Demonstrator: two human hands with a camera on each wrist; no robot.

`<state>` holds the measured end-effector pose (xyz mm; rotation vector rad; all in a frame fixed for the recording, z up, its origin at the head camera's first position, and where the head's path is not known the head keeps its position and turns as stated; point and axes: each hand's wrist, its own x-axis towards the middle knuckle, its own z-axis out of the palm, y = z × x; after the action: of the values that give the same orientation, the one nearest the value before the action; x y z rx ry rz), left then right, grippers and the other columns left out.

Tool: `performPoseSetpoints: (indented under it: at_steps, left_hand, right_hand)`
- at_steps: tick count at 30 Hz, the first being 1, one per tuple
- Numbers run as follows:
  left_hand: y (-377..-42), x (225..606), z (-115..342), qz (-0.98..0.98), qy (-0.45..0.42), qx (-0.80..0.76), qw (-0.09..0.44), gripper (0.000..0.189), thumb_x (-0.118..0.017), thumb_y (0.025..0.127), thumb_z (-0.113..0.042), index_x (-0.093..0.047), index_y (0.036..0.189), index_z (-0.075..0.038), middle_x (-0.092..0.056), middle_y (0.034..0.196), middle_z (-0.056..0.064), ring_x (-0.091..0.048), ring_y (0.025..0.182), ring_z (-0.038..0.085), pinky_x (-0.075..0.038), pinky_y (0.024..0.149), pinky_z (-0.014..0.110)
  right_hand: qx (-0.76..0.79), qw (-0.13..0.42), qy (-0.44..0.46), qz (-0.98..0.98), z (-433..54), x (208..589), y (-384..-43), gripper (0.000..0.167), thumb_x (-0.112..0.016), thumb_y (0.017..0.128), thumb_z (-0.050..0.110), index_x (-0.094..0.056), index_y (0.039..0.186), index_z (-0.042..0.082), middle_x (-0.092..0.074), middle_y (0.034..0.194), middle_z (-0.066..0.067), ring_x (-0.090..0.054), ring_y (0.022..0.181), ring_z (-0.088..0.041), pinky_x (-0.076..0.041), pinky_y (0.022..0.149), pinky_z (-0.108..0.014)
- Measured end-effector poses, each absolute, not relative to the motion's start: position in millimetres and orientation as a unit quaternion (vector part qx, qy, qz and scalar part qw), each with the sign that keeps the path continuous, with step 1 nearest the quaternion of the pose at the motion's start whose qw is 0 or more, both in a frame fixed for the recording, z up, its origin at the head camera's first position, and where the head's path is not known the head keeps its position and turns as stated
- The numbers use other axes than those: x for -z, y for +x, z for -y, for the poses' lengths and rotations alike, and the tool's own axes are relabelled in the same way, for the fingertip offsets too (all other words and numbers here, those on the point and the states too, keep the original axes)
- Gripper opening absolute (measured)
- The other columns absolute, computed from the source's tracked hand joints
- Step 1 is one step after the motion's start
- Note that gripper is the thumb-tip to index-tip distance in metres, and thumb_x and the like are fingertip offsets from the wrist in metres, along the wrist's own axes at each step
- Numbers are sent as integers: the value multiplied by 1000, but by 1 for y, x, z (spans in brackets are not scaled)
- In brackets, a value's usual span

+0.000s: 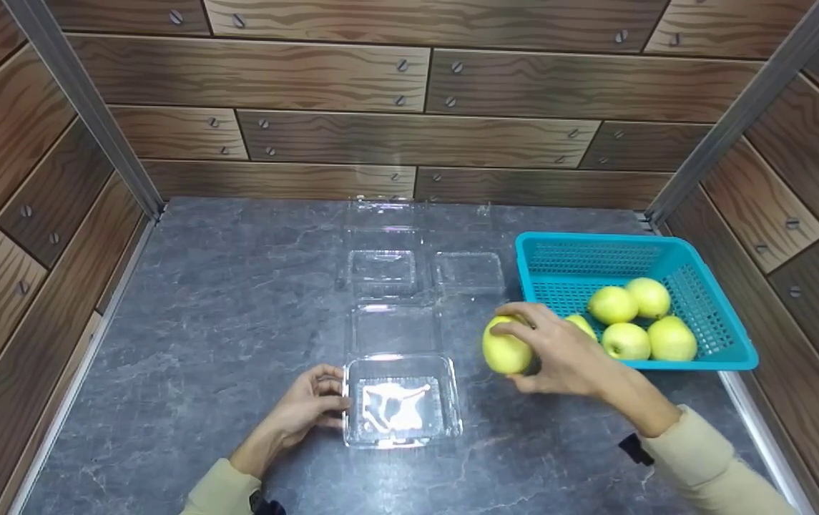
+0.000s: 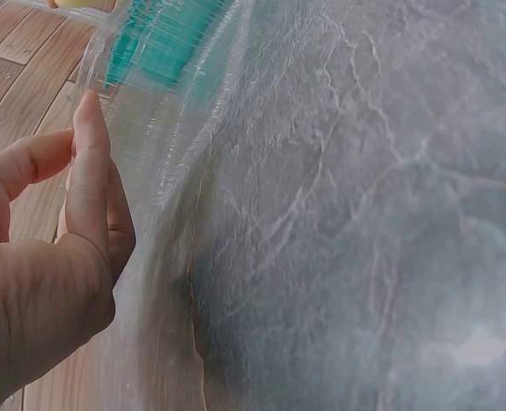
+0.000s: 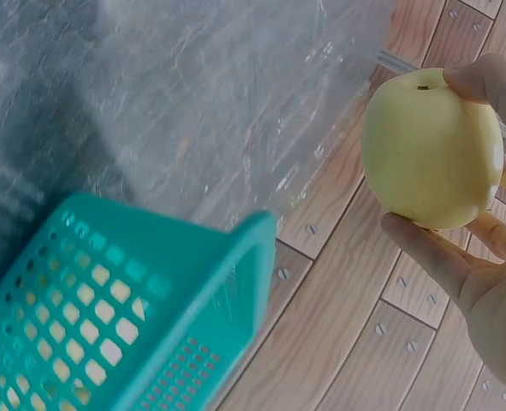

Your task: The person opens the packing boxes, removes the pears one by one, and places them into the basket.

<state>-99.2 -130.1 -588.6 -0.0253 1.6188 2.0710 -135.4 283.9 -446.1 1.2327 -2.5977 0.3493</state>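
Observation:
A yellow-green apple (image 1: 503,350) is in my right hand (image 1: 563,350), gripped between thumb and fingers above the table, left of the basket. The right wrist view shows the apple (image 3: 428,150) with its stem hollow at the top. At the front, a clear plastic box (image 1: 450,404) stands with its lid (image 1: 395,329) laid back behind it; no fruit is inside. My left hand (image 1: 305,404) holds this box by its left side. From the left wrist view, thumb and fingers (image 2: 90,171) pinch close at the clear plastic edge.
A turquoise basket (image 1: 724,304) at the right contains several apples (image 1: 613,305). Farther back stand two more clear boxes, the left one (image 1: 382,268) and the right one (image 1: 470,272), lids raised. Wood-patterned walls (image 1: 323,136) enclose the grey table (image 1: 223,286).

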Motion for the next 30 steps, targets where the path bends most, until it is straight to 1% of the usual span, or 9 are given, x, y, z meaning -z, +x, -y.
performPoseSetpoints:
  at_steps: [3,8,11,15,18,22,26,28,30]
  left_hand:
    - [-99,588,130,-595,-9,-763,253,41,-67,86,15,-48,121,4,-65,94,4,-67,80,15,-69,65,32]
    - [-99,588,130,-595,-11,-763,253,42,-67,86,15,-47,121,4,-65,95,5,-67,79,15,-69,65,33]
    - [-99,588,130,-594,-12,-763,253,42,-68,86,15,-48,121,5,-65,96,6,-67,80,15,-69,66,33]
    - [-99,588,131,-595,-10,-763,254,44,-68,86,14,-47,123,6,-66,96,6,-67,79,16,-69,66,33]
    - [-100,587,131,-596,-8,-761,256,45,-67,87,14,-45,125,8,-66,96,6,-67,79,16,-69,66,33]
    - [-100,587,131,-597,-8,-760,256,44,-67,87,14,-45,125,7,-65,94,4,-67,79,16,-69,66,32]
    - [-99,588,130,-600,-10,-759,254,42,-66,88,15,-46,123,5,-65,91,1,-67,77,14,-68,64,31]
    - [-99,588,129,-600,-12,-758,253,42,-66,87,15,-46,123,5,-65,91,1,-66,77,14,-68,63,30]
    - [-99,588,129,-600,-13,-759,253,43,-67,87,15,-46,124,6,-65,92,2,-66,78,14,-68,63,30]
  right_hand:
    - [-110,125,422,891,-288,441,-135,70,-96,65,34,-67,127,20,-61,139,-12,-65,121,-32,-67,79,-41]
    - [-98,128,417,894,-296,432,-137,69,-96,66,34,-67,127,19,-62,138,-12,-66,119,-33,-67,77,-40]
    - [-94,132,413,896,-301,427,-139,70,-97,65,33,-67,127,19,-63,138,-15,-66,119,-35,-68,80,-42]
    - [-95,139,407,898,-309,420,-147,71,-97,64,31,-67,126,16,-63,136,-17,-66,119,-39,-67,86,-49]
    - [-98,144,397,901,-316,417,-153,70,-96,64,30,-68,126,15,-64,135,-18,-66,117,-40,-66,83,-50]
    - [-99,144,385,906,-324,416,-162,68,-94,67,31,-67,128,15,-63,135,-18,-67,114,-40,-64,73,-47]
    - [-108,136,372,912,-331,415,-169,66,-93,70,31,-67,129,15,-63,136,-20,-65,115,-42,-63,74,-50]
    - [-111,134,363,916,-334,415,-173,66,-93,70,30,-67,129,14,-63,136,-20,-64,116,-43,-63,78,-52]
    - [-112,135,353,919,-338,415,-177,65,-93,70,29,-68,128,14,-63,135,-21,-65,115,-43,-62,77,-52]
